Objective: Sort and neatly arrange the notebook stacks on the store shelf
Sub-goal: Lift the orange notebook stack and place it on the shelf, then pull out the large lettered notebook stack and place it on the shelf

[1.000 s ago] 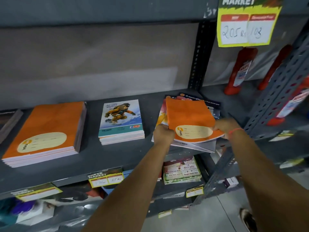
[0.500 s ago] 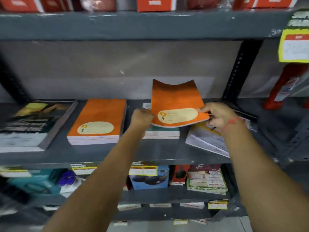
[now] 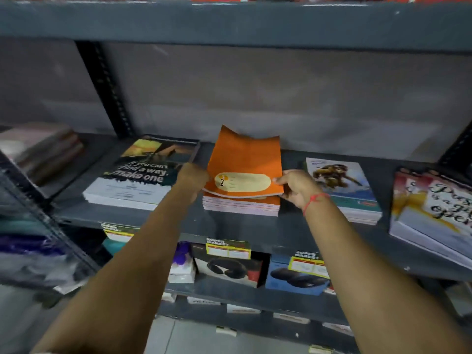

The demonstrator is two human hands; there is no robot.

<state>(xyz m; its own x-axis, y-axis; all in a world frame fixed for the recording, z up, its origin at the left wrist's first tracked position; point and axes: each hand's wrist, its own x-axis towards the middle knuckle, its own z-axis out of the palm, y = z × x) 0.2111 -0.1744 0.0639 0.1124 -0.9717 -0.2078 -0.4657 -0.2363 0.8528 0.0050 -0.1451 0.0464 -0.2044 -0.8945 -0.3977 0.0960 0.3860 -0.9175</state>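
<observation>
Thin orange paper notebook [image 3: 245, 164] over the orange notebook stack [image 3: 241, 206]
Our left hand [image 3: 191, 178] and right hand [image 3: 293, 186] pinch its near corners at the grey metal shelf's [image 3: 255, 231] front edge.

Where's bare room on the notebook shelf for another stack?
Bare shelf runs behind the stacks along the back wall, and at the front lip. Narrow gaps flank the orange notebook stack. The right end is crowded: cartoon notebook stack and quote-cover stack.

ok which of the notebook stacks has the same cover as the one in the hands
The orange stack directly under the held orange notebook, gripped by the left hand and right hand. The other stacks have picture covers.
</observation>
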